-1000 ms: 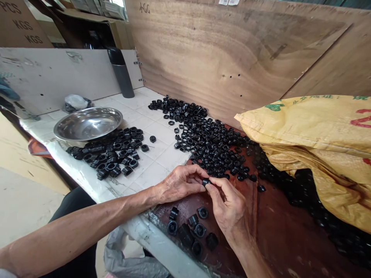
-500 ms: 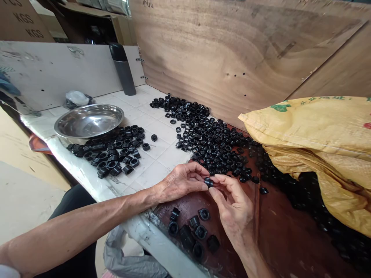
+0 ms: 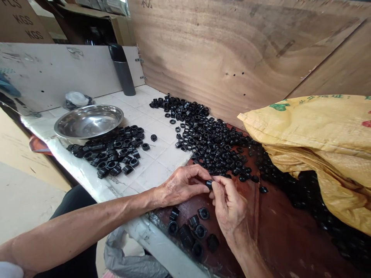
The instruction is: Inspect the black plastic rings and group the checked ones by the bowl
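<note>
Both hands are shut on one small black plastic ring (image 3: 209, 184), held between the fingers of the left hand (image 3: 181, 186) and the right hand (image 3: 228, 210). A big heap of black rings (image 3: 211, 148) sits at 12 o'clock from the hands. A steel bowl (image 3: 88, 121) is at 10 o'clock. A cardboard box (image 3: 24, 21) at 11 o'clock says "KGS". A yellow sack (image 3: 307, 135) at 2 o'clock has green and red print, too folded to read.

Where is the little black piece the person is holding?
In the head view, the black piece is pinched between the left hand and right hand, above the dark red board and just short of the big black pile.
</note>
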